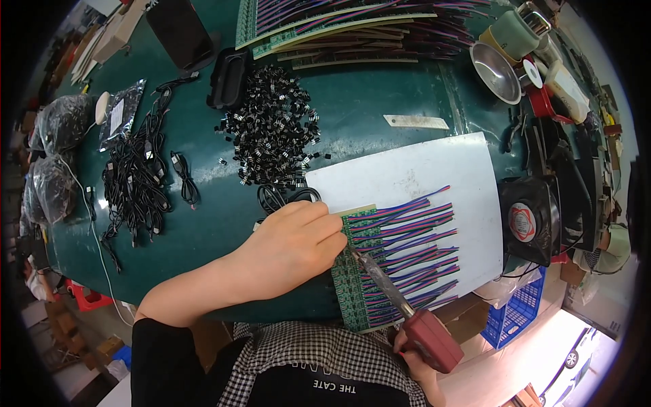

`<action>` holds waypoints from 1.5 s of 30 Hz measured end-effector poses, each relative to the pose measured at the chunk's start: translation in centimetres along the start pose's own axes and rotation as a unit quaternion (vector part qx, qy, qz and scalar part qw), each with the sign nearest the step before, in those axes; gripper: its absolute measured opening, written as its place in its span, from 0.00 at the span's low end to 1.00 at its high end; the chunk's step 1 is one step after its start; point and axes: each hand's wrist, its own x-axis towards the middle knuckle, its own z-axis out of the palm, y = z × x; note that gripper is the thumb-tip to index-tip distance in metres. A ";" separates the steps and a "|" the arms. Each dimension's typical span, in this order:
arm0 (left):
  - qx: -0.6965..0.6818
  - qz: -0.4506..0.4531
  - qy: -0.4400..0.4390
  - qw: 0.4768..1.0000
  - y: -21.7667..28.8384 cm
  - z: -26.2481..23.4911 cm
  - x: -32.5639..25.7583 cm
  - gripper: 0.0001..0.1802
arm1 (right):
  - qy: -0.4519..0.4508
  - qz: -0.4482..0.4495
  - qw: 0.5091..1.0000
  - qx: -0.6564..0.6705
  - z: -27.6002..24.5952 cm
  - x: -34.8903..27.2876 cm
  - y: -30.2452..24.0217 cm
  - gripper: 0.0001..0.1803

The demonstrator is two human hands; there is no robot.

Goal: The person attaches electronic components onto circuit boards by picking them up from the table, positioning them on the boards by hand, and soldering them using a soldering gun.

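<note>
A green circuit board panel (349,298) lies on a white sheet (420,159), with rows of striped multicoloured wires (420,254) running off to its right. My left hand (298,241) is closed at the panel's upper left, its fingertips pinched at the board; what they hold is hidden. Just behind that hand, a looped black cable (271,198) shows. My right hand (418,366) grips the dark red handle of a soldering iron (434,340). The iron's tip reaches the board right beside my left fingertips.
Small black connectors (274,125) are heaped beyond my left hand, near a black tray (228,78). Bundled black cables (139,173) lie at left. Stacked wired boards (352,30) sit at the back. A blade strip (416,122), metal bowl (496,71) and black fan (531,220) are right.
</note>
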 end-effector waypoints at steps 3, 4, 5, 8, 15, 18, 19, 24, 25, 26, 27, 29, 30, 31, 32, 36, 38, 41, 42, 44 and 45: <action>-0.001 -0.001 0.008 1.000 0.1 0.0 0.1 0.06 | 0.012 -0.022 1.000 -0.001 0.2 0.4 -0.2 0.32; -0.001 -0.001 0.008 1.000 0.1 0.0 0.1 0.06 | 0.012 -0.023 1.000 -0.002 0.1 0.4 0.0 0.32; 0.004 0.002 0.006 1.000 0.0 0.0 0.1 0.06 | 0.005 -0.029 1.000 -0.009 0.0 0.3 0.2 0.32; 0.005 0.003 0.006 1.000 0.0 0.1 0.0 0.06 | 0.002 -0.013 1.000 -0.005 0.0 0.2 0.1 0.32; -0.003 0.007 0.012 1.000 -0.1 -0.1 0.0 0.06 | 0.049 0.056 0.981 0.179 0.9 0.6 -2.0 0.38; -0.028 0.010 -0.022 0.999 0.0 -1.1 -0.4 0.09 | 0.125 0.025 0.966 0.225 1.4 -0.5 -1.5 0.37; -0.015 -0.002 -0.025 1.000 -0.4 -0.6 -0.4 0.09 | 0.111 0.023 0.965 0.236 1.4 0.6 -0.5 0.37; -0.019 0.024 -0.006 1.000 0.1 0.3 -0.3 0.07 | 0.066 -0.018 0.960 0.273 4.2 4.2 0.5 0.36; -0.008 0.016 -0.006 1.000 0.3 0.2 -0.6 0.07 | 0.061 -0.025 0.959 0.277 4.5 4.6 0.4 0.36; -0.004 0.012 0.014 1.000 0.4 0.3 -1.0 0.05 | 0.057 -0.030 0.958 0.280 4.8 5.0 0.4 0.36; -0.004 0.011 0.034 0.999 0.4 0.3 -1.1 0.03 | 0.057 -0.035 0.958 0.280 4.9 5.3 0.3 0.36; -0.046 -0.019 0.012 0.999 -0.2 -1.2 -2.0 0.04 | 0.057 -0.041 0.958 0.280 5.0 5.7 0.2 0.35; -0.014 -0.057 0.057 0.997 -1.0 -2.2 -2.4 0.05 | 0.067 -0.043 0.958 0.275 4.8 5.7 0.2 0.35; 0.015 -0.093 0.102 0.990 -1.9 -3.2 -2.8 0.07 | 0.079 -0.045 0.958 0.270 4.6 5.6 0.4 0.35; 0.060 -0.146 0.080 0.984 -3.0 -4.8 -3.8 0.09 | 0.089 -0.046 0.958 0.267 4.4 5.5 0.6 0.35; 0.217 -0.248 -0.013 0.944 -5.3 -9.2 -8.0 0.14 | 0.115 -0.052 0.958 0.257 4.2 5.2 -0.1 0.34; 0.235 -0.241 -0.045 0.941 -6.1 -9.1 -9.5 0.13 | 0.124 -0.057 0.958 0.253 4.1 5.2 -0.5 0.34; 0.155 -0.250 -0.040 0.955 -6.6 -9.3 -10.3 0.10 | 0.142 -0.064 0.957 0.245 3.9 4.8 -1.1 0.33; 0.154 -0.248 -0.039 0.956 -6.9 -9.4 -10.6 0.10 | 0.150 -0.066 0.957 0.241 3.7 4.7 -1.3 0.33; 0.068 -0.218 0.008 0.973 -7.4 -9.4 -11.0 0.09 | 0.166 -0.070 0.956 0.232 3.4 4.3 -1.6 0.33; 0.062 -0.211 0.008 0.975 -7.0 -9.0 -10.4 0.09 | 0.179 -0.071 0.955 0.224 3.2 4.0 -1.8 0.33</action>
